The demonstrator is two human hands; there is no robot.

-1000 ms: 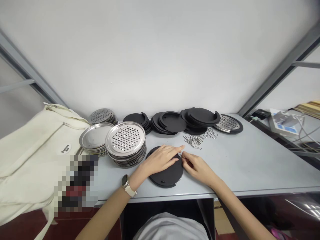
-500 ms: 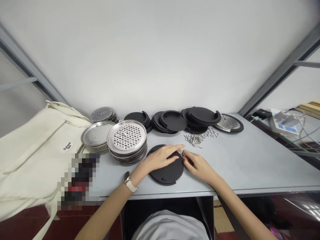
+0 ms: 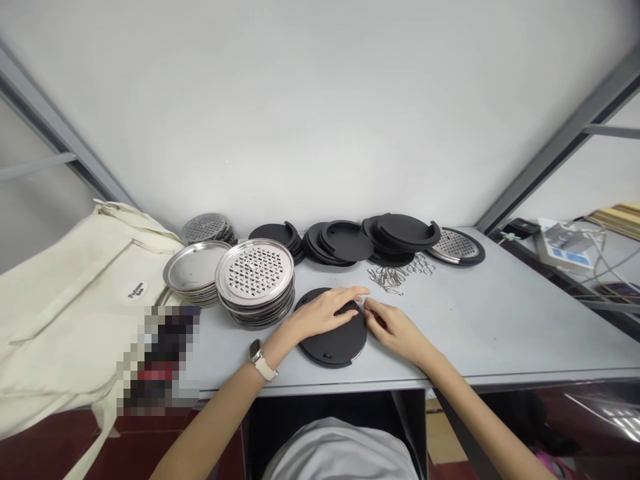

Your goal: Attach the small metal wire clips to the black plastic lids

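Note:
A round black disc point(image 3: 334, 343) with a small slot lies on the table near the front edge. My left hand point(image 3: 327, 310), with a watch at the wrist, rests on its upper part with thumb and fingers stretched out. My right hand point(image 3: 390, 325) is at the disc's right rim, its fingers curled and pinched together; what they hold is hidden. Left of the disc stands a stack of round metal grater plates point(image 3: 255, 273). Beyond my right hand lie a pile of small metal hooks point(image 3: 389, 279) and several metal rings point(image 3: 421, 265).
Along the wall stand stacks of black round holders point(image 3: 345, 243) and a grater in a black holder point(image 3: 457, 247). Plain metal discs point(image 3: 195, 267) are stacked at left, beside a cream bag point(image 3: 75, 300). A box point(image 3: 565, 247) and cables sit beyond the table's right side.
The view has shifted very slightly. Both hands stay in place on the black disc, with no clear change in their grip.

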